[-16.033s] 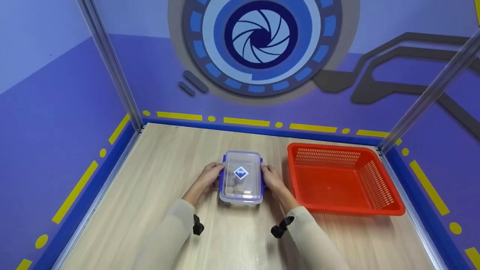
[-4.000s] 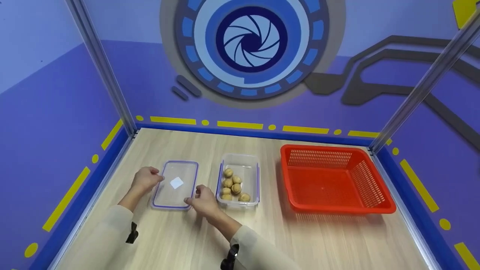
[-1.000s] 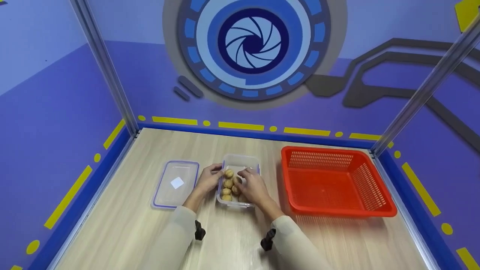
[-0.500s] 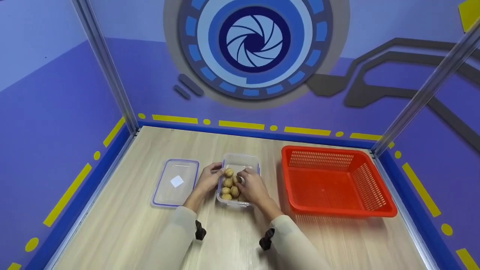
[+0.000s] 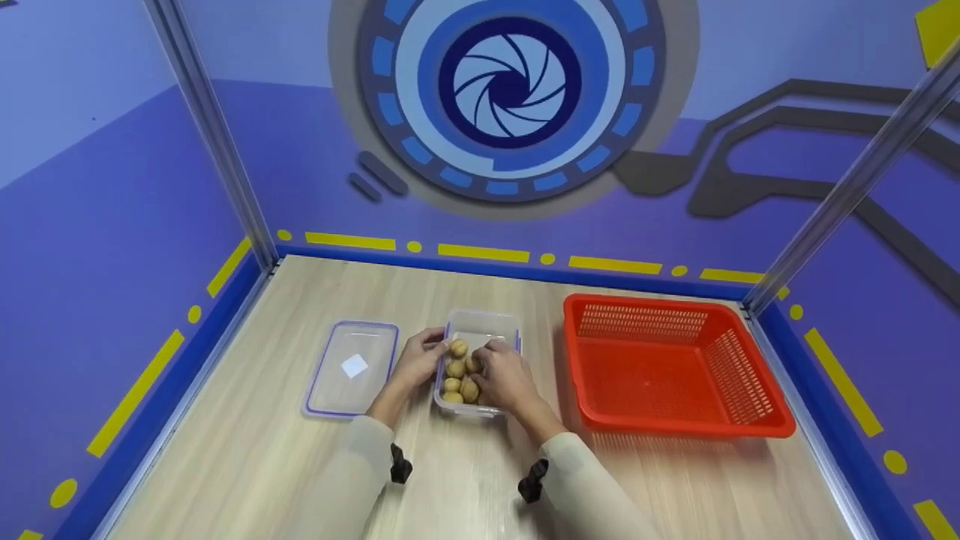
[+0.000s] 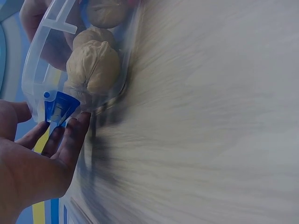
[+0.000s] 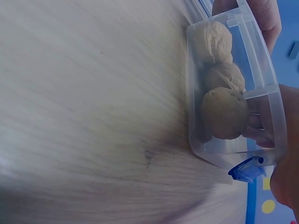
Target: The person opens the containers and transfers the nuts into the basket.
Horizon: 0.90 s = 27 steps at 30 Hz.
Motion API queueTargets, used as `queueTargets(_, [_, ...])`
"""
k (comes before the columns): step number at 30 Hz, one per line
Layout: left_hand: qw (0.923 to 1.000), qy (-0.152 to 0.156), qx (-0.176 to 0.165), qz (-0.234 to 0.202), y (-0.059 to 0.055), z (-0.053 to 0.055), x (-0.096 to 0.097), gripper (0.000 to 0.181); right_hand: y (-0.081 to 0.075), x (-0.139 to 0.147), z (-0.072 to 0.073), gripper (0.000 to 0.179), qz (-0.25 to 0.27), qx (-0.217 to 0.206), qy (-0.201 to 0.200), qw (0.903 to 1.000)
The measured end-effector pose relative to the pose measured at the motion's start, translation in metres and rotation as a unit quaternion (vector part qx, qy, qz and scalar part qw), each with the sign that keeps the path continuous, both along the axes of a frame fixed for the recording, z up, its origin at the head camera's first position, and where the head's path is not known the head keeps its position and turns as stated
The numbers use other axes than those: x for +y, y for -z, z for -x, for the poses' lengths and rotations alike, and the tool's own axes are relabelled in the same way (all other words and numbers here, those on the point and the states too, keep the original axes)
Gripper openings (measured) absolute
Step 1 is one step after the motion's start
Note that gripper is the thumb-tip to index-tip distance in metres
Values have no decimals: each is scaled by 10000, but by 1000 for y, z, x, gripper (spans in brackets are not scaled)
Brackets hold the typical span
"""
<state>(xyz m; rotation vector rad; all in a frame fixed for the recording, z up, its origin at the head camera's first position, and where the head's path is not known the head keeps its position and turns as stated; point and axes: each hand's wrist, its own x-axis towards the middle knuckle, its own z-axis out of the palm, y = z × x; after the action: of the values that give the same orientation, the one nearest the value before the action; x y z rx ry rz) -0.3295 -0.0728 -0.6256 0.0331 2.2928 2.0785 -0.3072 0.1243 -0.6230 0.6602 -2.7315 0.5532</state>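
Between lid (image 5: 351, 367) and red basket (image 5: 675, 428) on the desk (image 5: 450, 480), my left fingers (image 6: 73, 143) grip the box (image 5: 469, 409); my right fingers (image 5: 496, 348), bent over walnuts (image 5: 455, 368), hide whether they hold one.

Head view looks forward-down; close wrist views share the box (image 5: 484, 322).

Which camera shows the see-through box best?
The head view, because it looks down into the box and shows its walnuts, though the right hand hides part. The left wrist and right wrist views show only part of it, close up through its clear wall.
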Motion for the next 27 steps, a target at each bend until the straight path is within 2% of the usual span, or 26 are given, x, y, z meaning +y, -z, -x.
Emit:
queueTargets(6, [9999, -76, -13, 69, 0, 1, -2, 38, 0, -2, 2, 25, -210, 170, -41, 9996])
queueTargets(12, [9999, 82, 58, -108, 0, 0, -5, 41, 0, -2, 3, 20, -124, 306, -25, 9995])
queueTargets(19, [9997, -4, -7, -231, 1, -4, -9, 42, -1, -5, 2, 19, 146, 42, -64, 9999])
queueTargets(24, [9990, 94, -131, -408, 5, -2, -7, 42, -3, -1, 2, 17, 238, -150, -43, 9996])
queueTargets(27, [9990, 42, -87, -427, 8, 0, -6, 42, -6, 1, 3, 17, 321, -290, -107, 9990])
